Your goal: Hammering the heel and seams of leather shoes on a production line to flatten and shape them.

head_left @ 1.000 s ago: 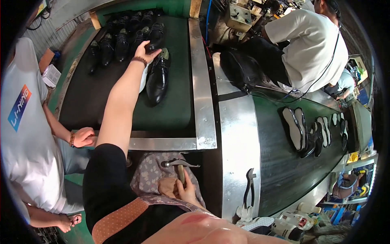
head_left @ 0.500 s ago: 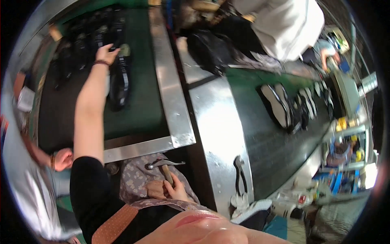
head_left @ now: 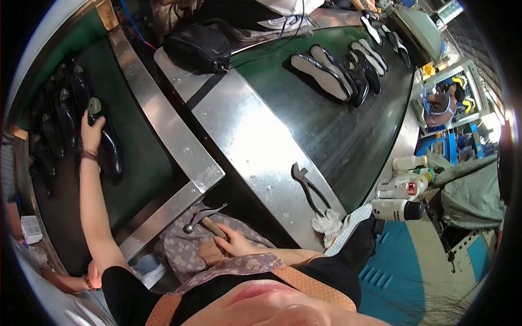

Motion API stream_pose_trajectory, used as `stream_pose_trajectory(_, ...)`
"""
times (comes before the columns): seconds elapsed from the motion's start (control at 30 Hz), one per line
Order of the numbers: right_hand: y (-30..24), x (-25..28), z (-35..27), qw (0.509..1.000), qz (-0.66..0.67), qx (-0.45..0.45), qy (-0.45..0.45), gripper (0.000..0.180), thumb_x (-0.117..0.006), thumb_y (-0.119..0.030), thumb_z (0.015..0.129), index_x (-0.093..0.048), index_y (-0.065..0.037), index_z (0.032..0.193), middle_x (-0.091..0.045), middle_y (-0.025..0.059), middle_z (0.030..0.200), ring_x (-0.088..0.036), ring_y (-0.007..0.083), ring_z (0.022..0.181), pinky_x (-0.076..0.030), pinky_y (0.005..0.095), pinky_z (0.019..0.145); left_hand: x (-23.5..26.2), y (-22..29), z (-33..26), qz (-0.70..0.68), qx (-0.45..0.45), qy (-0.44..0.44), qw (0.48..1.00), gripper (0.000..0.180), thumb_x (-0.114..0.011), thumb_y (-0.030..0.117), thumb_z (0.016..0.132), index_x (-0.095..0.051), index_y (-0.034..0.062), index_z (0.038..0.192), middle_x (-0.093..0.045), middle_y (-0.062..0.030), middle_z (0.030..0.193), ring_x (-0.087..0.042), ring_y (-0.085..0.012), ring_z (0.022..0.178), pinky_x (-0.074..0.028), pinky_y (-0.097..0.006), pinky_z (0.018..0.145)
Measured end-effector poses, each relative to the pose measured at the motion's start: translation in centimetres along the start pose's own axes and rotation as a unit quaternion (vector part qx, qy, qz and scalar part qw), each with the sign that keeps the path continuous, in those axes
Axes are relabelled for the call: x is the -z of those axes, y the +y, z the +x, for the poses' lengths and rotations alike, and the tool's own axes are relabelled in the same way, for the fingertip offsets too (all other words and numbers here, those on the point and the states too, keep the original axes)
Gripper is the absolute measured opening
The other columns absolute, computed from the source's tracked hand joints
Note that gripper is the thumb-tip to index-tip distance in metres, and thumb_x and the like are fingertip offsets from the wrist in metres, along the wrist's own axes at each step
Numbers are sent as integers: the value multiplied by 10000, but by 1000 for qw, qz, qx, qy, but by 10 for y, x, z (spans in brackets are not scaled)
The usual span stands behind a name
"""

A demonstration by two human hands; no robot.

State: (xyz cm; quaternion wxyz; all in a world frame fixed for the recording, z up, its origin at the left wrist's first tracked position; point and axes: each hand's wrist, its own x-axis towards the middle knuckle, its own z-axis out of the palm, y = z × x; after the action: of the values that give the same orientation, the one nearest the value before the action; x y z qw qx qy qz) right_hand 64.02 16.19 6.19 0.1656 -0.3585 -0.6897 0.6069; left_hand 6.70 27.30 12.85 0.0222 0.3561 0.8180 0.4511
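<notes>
Reaching farther across the belt than a moment before, the left hand gripped a black shoe there, while the right hand held a hammer over the lap.

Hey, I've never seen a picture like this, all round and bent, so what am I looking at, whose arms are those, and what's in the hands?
The picture comes from a wide fisheye camera worn on a person's head, looking down, so straight edges curve. The two bare arms belong to that person. The left hand reaches out to a black shoe on a dark green belt, beside more black shoes. The right hand holds a hammer over a flowered cloth on the lap. On the metal table lie pincers and a black bag. A second belt carries shoes sole-up. Bottles stand at the right.
</notes>
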Motion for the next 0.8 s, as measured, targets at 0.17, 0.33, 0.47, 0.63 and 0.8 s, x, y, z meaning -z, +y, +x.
stream_pose_trajectory(0.17,0,4,0,1000,-11,2,-7,477,-612,-209,932,-467,-78,1368,-638,122,809,-621,170,661,-496,318,597,-15,49,-111,268,-20,0,963,1086,-766,236,723,-74,113,1551,-141,-311,1550,-267,-455,1402,-286,-458,1149)
stream_pose_trajectory(0.33,-3,6,-1,1000,1,1,-16,474,-607,-224,922,-474,-77,1354,-647,128,758,-631,200,600,-502,342,566,-14,77,-126,414,119,-96,897,1210,-786,219,701,77,188,1548,-101,-312,1558,-281,-511,1375,-357,-503,1106)
stream_pose_trajectory(0.47,-11,7,-3,999,16,-13,-27,458,-598,-229,920,-485,-79,1338,-637,114,692,-635,214,545,-501,358,530,-11,68,-130,482,137,-107,859,1095,-626,112,792,176,215,1532,-184,-410,1474,-565,-510,1127,-467,-495,979)
stream_pose_trajectory(0.63,21,-8,1,996,-12,75,42,446,-614,-224,905,-504,-59,1304,-649,133,709,-641,221,553,-503,352,529,23,66,-157,318,123,-102,935,1104,-634,88,748,128,182,1542,-346,-359,1424,-583,-427,1153,-469,-448,992)
stream_pose_trajectory(0.8,27,-4,6,984,-66,145,77,453,-613,-216,899,-509,-38,1303,-666,164,775,-665,234,605,-533,380,571,85,108,-228,-461,330,-184,803,626,-600,-10,774,-418,73,1367,-617,-137,1096,-608,-284,993,-557,-568,817)
